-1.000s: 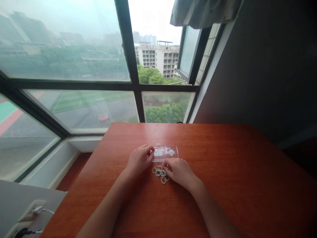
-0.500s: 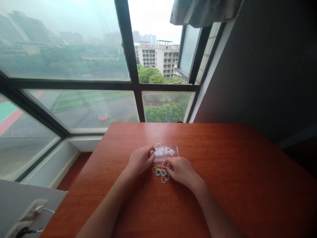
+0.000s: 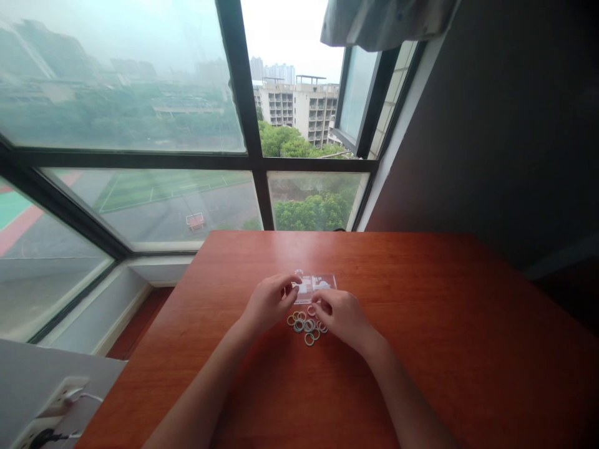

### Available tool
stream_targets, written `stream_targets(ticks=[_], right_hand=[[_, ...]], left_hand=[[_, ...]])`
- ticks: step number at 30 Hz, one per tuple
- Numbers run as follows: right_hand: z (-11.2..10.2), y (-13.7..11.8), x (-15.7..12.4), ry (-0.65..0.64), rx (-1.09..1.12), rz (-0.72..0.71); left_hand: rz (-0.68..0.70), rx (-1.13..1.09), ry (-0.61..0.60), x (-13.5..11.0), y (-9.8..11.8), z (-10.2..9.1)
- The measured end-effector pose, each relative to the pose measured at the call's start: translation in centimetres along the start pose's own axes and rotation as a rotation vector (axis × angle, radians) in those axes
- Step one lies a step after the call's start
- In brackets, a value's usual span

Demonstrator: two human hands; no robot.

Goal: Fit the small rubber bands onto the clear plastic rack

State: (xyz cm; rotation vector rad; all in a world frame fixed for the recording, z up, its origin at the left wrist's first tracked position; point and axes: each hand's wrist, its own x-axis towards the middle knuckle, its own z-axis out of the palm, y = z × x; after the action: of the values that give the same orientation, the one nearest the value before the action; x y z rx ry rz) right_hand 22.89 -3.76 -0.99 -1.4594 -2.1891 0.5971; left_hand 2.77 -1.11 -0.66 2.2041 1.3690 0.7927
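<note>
You're likely sorting rings [image 3: 304,325] beside the case [image 3: 317,287], left hand [image 3: 269,299] and right hand [image 3: 344,312] curled (whether pinching, I can't tell), and the next move wants light fingertips.

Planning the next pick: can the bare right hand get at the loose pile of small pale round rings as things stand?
Likely yes: the right hand is beside the rings, which lie mostly uncovered; the left hand is off by the clear, flat rectangular panel.
</note>
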Motion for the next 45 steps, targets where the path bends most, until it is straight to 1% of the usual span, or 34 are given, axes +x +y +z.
stream_targets(ticks=[2,5,7,9,12,15,18,20,23,35,39,45], right_hand=[[0.0,0.1,0.0,0.041,0.086,-0.014],[0.1,0.0,0.0,0.091,0.194,-0.015],[0.1,0.0,0.0,0.112,0.226,-0.008],[0.0,0.0,0.0,0.126,0.232,-0.015],[-0.3,0.2,0.1,0.113,0.196,-0.013],[-0.6,0.8,0.1,0.021,0.132,0.019],[-0.8,1.1,-0.1,-0.047,0.031,0.059],[-0.9,1.1,-0.2,-0.069,-0.028,0.074],[-0.9,0.9,-0.2,-0.094,-0.054,0.067],[-0.7,1.0,-0.2,-0.160,-0.220,0.107],[-0.2,1.1,-0.2,-0.156,-0.238,0.102],[0.5,1.0,-0.2,-0.146,-0.287,0.093]], left_hand=[[0.038,-0.099,-0.048,0.0,0.7,0.1],[0.072,-0.182,-0.124,-0.1,1.6,0.3],[0.073,-0.204,-0.139,-0.1,1.8,0.3],[0.072,-0.203,-0.127,-0.1,1.8,0.3],[0.063,-0.126,-0.050,0.1,1.2,0.0],[0.017,0.006,0.071,0.3,0.1,-0.4],[-0.028,0.089,0.138,0.4,-0.9,-0.6],[-0.046,0.117,0.143,0.4,-1.3,-0.5],[-0.065,0.131,0.130,0.3,-1.6,-0.3],[-0.079,0.144,0.119,0.2,-1.6,-0.4],[-0.070,0.147,0.120,0.2,-1.4,-0.4],[-0.044,0.124,0.089,0.2,-1.0,-0.4]])
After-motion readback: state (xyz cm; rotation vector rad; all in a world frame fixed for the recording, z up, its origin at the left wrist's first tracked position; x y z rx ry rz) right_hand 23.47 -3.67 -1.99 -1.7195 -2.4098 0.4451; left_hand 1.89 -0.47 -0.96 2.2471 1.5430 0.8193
